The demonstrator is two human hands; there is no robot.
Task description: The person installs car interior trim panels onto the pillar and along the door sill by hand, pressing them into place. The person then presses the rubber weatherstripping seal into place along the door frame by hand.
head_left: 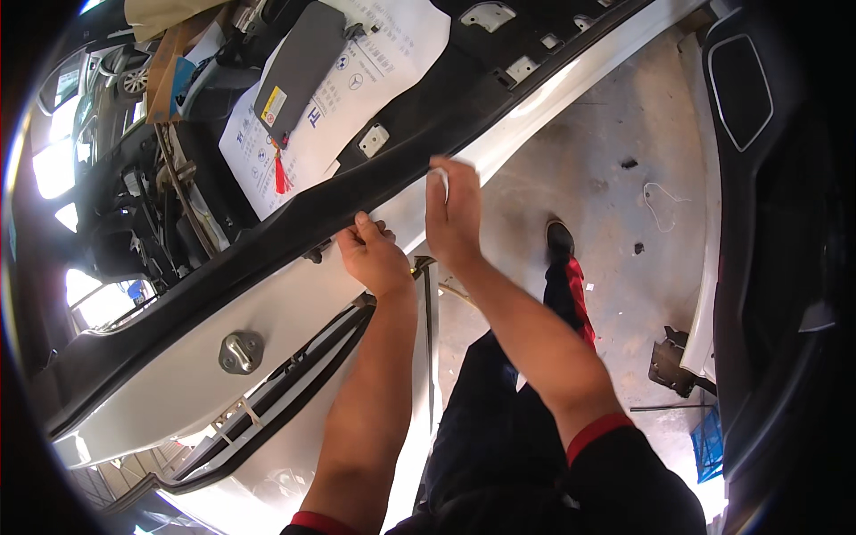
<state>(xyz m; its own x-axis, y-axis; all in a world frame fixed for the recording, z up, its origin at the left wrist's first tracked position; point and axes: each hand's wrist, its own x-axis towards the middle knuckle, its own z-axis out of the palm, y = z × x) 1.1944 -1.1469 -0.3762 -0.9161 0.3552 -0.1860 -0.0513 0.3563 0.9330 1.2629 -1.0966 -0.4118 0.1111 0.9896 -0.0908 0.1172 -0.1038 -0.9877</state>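
Observation:
A long black trim strip (357, 192) runs diagonally along the white door sill (535, 102) of a car body. My left hand (373, 254) is closed at the strip's lower edge, thumb up and fingers curled; what they pinch, if anything, is hidden. Just to the right, my right hand (455, 209) is raised over the white sill with its fingers bent and the thumb side apart. Its fingertips come close to the strip and are slightly blurred; nothing shows in them. A metal door striker (241, 352) sits on the white pillar below the strip.
Inside the car lie a white printed paper sheet (392, 67), a grey sun visor (303, 71) and a red tassel (281, 172). A dark door panel (776, 178) stands at the right. On the floor (615, 214) are a thin white cord (664, 209) and a blue crate (707, 446).

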